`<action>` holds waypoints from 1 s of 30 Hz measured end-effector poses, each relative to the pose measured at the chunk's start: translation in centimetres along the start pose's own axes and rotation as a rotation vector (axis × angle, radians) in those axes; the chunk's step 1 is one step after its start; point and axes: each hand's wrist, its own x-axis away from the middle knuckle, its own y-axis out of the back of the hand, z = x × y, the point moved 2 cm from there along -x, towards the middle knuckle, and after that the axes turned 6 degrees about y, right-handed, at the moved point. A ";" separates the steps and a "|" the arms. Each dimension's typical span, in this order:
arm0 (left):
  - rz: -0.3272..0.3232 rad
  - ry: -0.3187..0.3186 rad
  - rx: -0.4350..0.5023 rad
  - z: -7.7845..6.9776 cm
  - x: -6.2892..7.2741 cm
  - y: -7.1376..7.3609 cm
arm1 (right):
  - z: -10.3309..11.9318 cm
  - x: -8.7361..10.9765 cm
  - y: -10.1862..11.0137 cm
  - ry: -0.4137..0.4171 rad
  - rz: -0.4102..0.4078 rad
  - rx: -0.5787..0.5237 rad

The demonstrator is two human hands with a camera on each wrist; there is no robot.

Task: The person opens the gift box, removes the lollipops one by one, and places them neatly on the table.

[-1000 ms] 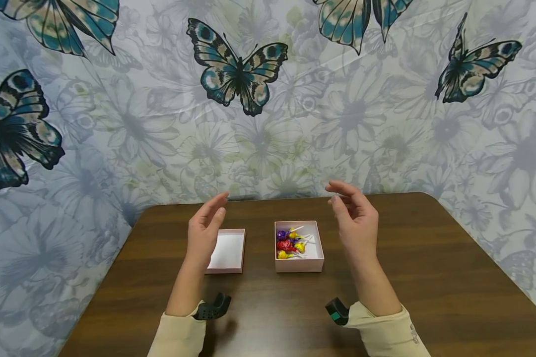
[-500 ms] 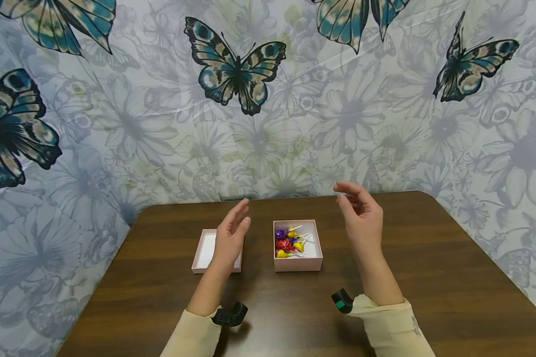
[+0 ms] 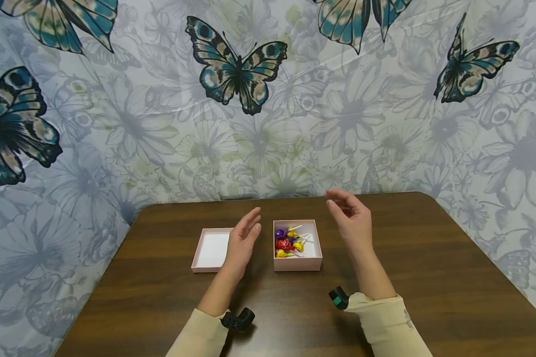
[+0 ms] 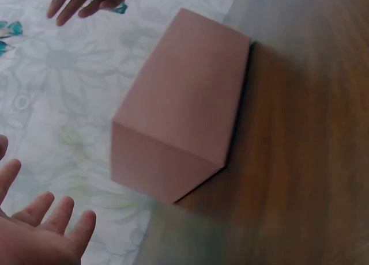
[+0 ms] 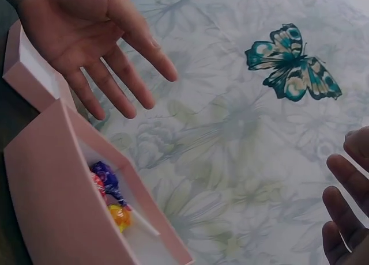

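A pink box (image 3: 298, 265) with a white inside stands on the table, holding several wrapped lollipops (image 3: 286, 244) in purple, red and yellow, bunched toward its left side. To its left lies a shallow pink lid (image 3: 209, 250), white side up and partly covered by the left arm. My left hand (image 3: 241, 245) hovers between lid and box, fingers extended, holding nothing. Above and right of the box, my right hand (image 3: 354, 220) hangs in the air with relaxed, slightly bent fingers and nothing in it. In the right wrist view the left hand (image 5: 86, 40) is spread beyond the box (image 5: 63, 184).
The brown wooden table (image 3: 411, 258) reaches back to a cloth backdrop (image 3: 268, 148) printed with flowers and butterflies. Dark wrist straps (image 3: 238, 320) sit at both sleeve cuffs.
My left hand has moved right, from over the lid toward the box, uncovering more of the lid. The right hand shifted slightly right, then back left and a little lower. Box and lollipops stay put.
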 end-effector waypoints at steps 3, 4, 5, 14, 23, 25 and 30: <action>-0.007 0.026 -0.024 0.7 -0.1 -0.3 | -0.8 0.1 -0.4 -0.017 0.022 0.010; -0.011 0.037 -0.027 1.0 -0.1 -0.4 | -1.1 0.2 -0.5 -0.026 0.032 0.018; -0.014 0.049 -0.023 1.2 -0.1 -0.5 | -1.3 0.2 -0.6 -0.039 0.040 0.023; 0.022 0.108 0.010 2.8 0.2 -1.6 | -1.2 1.2 -1.9 -0.089 0.129 0.099; 0.044 0.137 0.033 4.1 0.2 -2.0 | -5.9 1.7 -2.8 -0.119 0.192 0.177; 0.049 0.139 0.027 4.3 0.2 -2.1 | -6.2 1.9 -3.0 -0.104 0.211 0.192; 0.051 0.150 -0.002 4.4 0.2 -2.1 | -6.7 2.3 -3.4 -0.095 0.251 0.225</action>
